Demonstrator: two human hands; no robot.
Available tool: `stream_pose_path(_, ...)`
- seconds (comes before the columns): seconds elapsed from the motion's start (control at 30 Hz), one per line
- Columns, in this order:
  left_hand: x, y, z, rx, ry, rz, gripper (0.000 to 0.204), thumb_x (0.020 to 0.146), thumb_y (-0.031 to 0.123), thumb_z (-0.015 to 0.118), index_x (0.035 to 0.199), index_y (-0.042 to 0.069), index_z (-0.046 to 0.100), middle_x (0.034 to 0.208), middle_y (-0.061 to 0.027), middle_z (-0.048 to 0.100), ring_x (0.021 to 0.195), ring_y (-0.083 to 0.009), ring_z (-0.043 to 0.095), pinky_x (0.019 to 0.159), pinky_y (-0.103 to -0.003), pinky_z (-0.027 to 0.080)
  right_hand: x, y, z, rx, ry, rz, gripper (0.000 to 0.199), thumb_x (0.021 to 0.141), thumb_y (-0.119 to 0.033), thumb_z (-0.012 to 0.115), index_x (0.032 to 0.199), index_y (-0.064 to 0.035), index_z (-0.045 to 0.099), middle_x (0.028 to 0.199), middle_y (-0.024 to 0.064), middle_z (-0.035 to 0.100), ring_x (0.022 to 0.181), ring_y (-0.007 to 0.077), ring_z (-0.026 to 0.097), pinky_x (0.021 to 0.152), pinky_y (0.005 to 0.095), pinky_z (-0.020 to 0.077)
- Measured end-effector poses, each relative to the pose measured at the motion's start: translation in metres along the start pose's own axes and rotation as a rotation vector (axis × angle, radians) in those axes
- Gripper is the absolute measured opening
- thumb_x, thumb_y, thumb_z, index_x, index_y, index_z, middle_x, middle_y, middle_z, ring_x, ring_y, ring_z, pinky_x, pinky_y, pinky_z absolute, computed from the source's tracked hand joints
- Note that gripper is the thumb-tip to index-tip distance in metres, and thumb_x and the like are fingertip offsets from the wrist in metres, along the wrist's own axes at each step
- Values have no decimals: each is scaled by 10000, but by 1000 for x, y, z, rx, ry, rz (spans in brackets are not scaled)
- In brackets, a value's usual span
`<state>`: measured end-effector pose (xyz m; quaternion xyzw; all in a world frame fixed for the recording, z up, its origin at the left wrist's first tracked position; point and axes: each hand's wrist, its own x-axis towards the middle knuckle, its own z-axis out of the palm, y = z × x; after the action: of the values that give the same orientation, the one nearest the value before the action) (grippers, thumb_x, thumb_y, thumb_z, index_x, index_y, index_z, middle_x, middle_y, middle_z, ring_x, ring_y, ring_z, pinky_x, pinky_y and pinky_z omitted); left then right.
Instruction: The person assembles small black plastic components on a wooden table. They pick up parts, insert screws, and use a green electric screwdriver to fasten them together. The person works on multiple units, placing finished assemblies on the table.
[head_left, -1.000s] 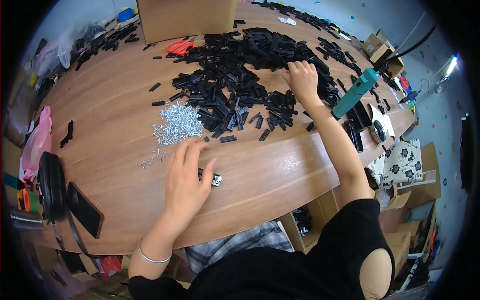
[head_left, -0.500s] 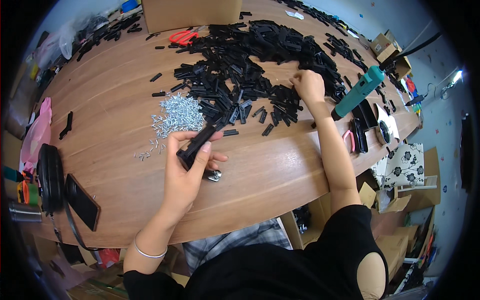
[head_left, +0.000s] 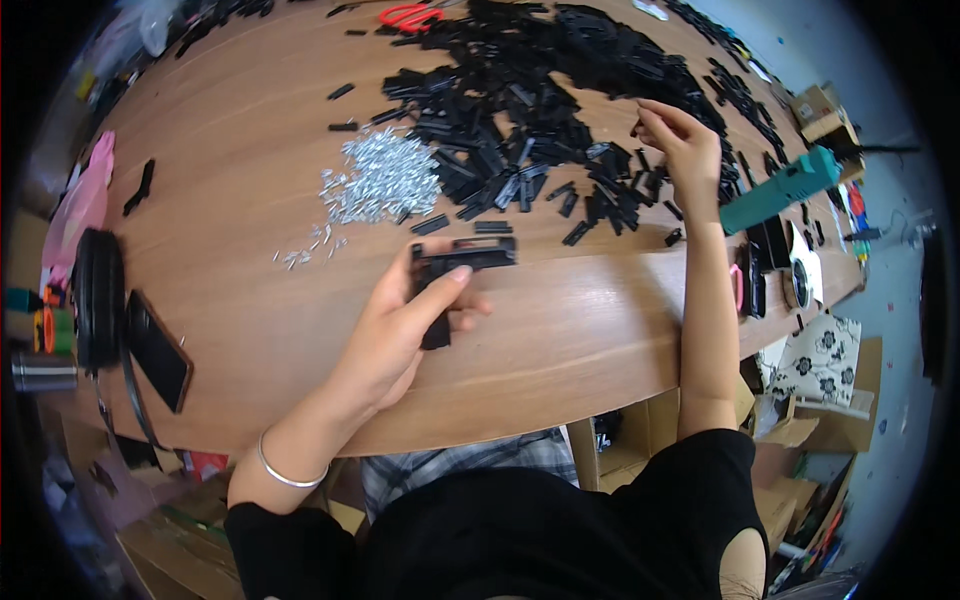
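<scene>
- A curved wooden table [head_left: 250,180] fills the view; cardboard boxes [head_left: 620,450] sit under its near edge.
- At the far left lie black headphones [head_left: 95,300] and a dark phone [head_left: 158,350].
- A heap of small silver pins [head_left: 385,180] lies left of the wide black plastic pieces pile [head_left: 530,110]; a teal tool [head_left: 780,190] rests at the right.
- The left hand [head_left: 400,330] grips a black angular bracket [head_left: 455,275] just above the table's near side, fingers closed round it.
- The right hand [head_left: 680,145] pinches at the pile's edge; what it holds cannot be told.
</scene>
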<state>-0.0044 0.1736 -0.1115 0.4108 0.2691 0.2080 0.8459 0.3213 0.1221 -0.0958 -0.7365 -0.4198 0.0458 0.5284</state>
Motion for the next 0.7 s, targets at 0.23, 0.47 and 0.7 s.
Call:
stream_pose_path(0.23, 6, -6, -4, 69, -16, 200, 279, 879, 84, 537, 1132, 32, 431, 1044, -115, 558, 911, -183, 603, 667, -250, 468, -92, -100, 56, 593, -424, 108, 142, 772, -2, 650, 912, 23, 651, 935, 102, 653, 886, 137, 603, 812, 246, 477)
stream_pose_path(0.47, 8, -15, -3, 175, -7, 542, 396, 778, 112, 694, 1087, 51, 454, 931, -10, 513, 724, -59, 477, 634, -188, 396, -110, -98, 68, 197, -408, -476, 91, 737, 17, 640, 825, -6, 644, 973, 122, 643, 1001, 230, 568, 852, 324, 449)
stream_pose_path(0.7, 5, -18, -9, 390, -3, 740, 544, 650, 184, 815, 1035, 48, 456, 921, -13, 524, 710, -45, 450, 600, -185, 390, -129, -103, 82, 432, -427, -293, 56, 772, 21, 620, 826, 21, 605, 999, 131, 611, 907, 185, 595, 757, 279, 490)
